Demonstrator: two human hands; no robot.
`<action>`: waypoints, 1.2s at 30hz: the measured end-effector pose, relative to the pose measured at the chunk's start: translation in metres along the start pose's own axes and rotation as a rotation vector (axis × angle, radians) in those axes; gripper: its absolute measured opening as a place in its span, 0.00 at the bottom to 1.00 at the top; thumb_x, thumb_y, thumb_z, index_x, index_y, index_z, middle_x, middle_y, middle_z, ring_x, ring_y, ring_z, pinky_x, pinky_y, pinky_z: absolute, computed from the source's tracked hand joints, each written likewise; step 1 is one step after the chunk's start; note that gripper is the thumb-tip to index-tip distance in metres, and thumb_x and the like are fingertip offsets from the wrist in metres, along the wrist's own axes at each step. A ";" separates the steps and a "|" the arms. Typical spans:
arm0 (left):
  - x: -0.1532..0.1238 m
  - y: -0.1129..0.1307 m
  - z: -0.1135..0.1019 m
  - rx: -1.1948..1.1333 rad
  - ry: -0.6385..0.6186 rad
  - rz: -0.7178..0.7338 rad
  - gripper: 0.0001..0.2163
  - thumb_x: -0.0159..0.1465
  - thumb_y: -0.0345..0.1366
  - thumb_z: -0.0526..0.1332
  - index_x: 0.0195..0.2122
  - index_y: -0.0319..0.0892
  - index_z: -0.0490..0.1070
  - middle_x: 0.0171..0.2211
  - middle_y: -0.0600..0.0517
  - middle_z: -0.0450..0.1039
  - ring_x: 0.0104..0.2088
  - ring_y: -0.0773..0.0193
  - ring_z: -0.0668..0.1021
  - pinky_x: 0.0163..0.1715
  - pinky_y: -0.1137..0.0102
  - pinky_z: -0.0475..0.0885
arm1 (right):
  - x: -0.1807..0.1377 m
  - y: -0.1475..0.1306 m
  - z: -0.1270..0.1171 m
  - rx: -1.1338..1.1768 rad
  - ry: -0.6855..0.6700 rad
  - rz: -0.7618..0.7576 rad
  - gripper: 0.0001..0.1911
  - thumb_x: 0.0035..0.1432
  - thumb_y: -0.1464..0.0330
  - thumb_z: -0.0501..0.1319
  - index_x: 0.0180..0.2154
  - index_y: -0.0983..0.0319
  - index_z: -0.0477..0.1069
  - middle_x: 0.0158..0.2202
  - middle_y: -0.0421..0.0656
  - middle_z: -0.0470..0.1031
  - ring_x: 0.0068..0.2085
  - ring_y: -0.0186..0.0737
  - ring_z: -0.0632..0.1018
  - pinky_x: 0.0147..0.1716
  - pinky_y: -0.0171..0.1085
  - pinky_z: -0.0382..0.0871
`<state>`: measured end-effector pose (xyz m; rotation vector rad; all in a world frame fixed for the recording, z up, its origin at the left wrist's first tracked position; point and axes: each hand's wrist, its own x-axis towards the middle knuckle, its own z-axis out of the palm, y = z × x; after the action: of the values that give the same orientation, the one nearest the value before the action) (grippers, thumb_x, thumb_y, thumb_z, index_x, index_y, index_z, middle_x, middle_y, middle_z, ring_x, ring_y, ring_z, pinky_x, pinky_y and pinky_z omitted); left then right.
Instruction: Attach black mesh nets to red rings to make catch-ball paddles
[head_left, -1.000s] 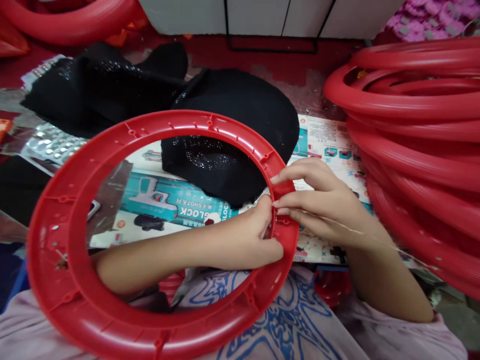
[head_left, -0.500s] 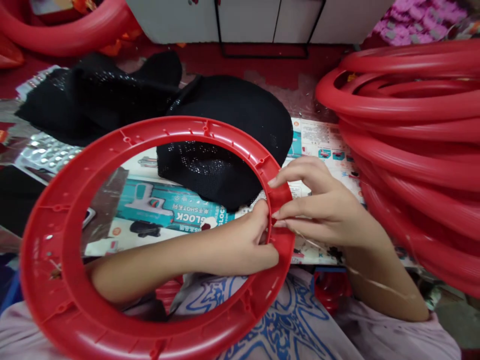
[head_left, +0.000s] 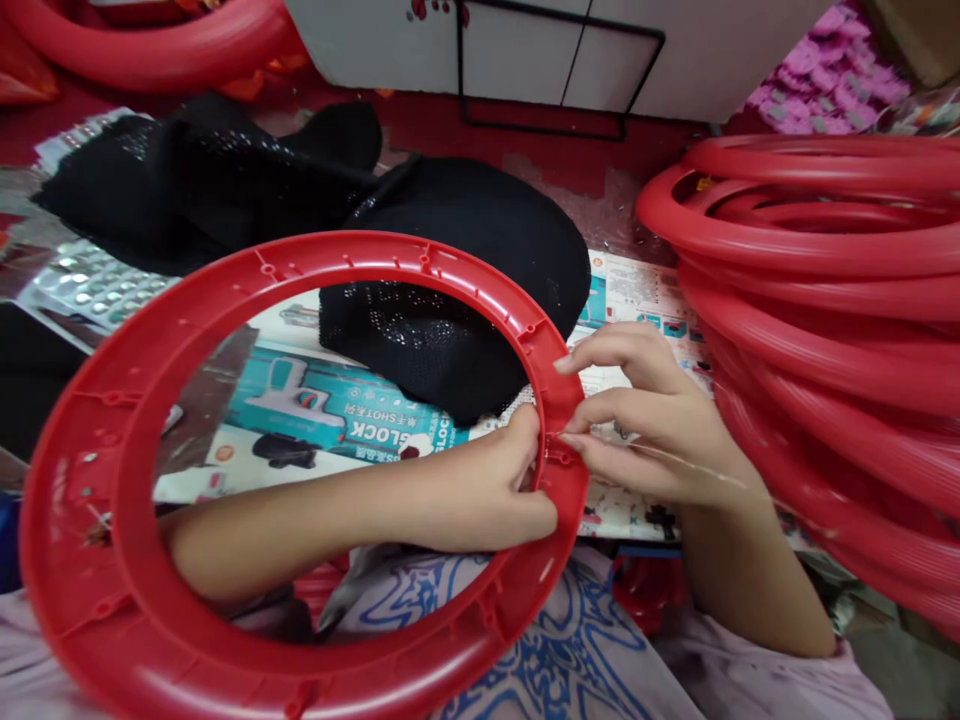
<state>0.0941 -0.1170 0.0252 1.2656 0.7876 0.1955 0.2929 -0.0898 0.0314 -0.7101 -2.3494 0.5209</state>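
Note:
A large red plastic ring [head_left: 247,270] rests tilted on my lap. My left arm reaches through its opening, and my left hand [head_left: 491,490] grips the ring's right inner edge with fingers curled. My right hand [head_left: 649,420] is on the outer side of the same spot, its fingertips pinched at the rim on a thin pale thread [head_left: 694,468] that trails back over my wrist. A patch of white mesh shows at the rim between the two hands.
A tall stack of red rings [head_left: 817,300] stands at the right. Black sparkly fabric [head_left: 457,270] lies ahead on printed toy packaging [head_left: 337,415]. Blister sheets [head_left: 90,285] lie at the left, white cabinet doors at the back, pink pieces at the top right.
The view has shifted slightly; the ring sits a little lower left. Both hands stay at the same spot on the rim, the right fingers moved slightly along it.

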 end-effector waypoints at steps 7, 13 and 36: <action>0.000 0.004 -0.002 0.020 -0.017 -0.006 0.21 0.56 0.31 0.58 0.50 0.42 0.54 0.37 0.53 0.64 0.34 0.64 0.70 0.29 0.70 0.69 | 0.002 0.001 0.000 0.078 0.038 -0.042 0.04 0.61 0.72 0.62 0.34 0.59 0.74 0.39 0.43 0.75 0.43 0.39 0.73 0.45 0.44 0.68; 0.001 -0.004 -0.001 0.032 -0.010 0.031 0.23 0.56 0.29 0.57 0.53 0.42 0.54 0.37 0.53 0.67 0.35 0.63 0.72 0.31 0.70 0.70 | 0.001 0.002 0.000 0.211 -0.051 -0.009 0.07 0.65 0.69 0.60 0.36 0.62 0.75 0.32 0.42 0.77 0.34 0.35 0.75 0.36 0.37 0.69; -0.002 -0.002 -0.002 0.063 0.019 -0.007 0.22 0.59 0.31 0.57 0.55 0.41 0.55 0.38 0.52 0.65 0.36 0.63 0.72 0.34 0.68 0.71 | 0.005 0.005 0.002 -0.059 -0.178 0.059 0.07 0.64 0.71 0.58 0.33 0.63 0.72 0.32 0.44 0.77 0.35 0.38 0.74 0.39 0.39 0.69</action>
<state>0.0913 -0.1173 0.0242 1.3217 0.8196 0.1788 0.2903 -0.0834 0.0299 -0.7909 -2.5246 0.5627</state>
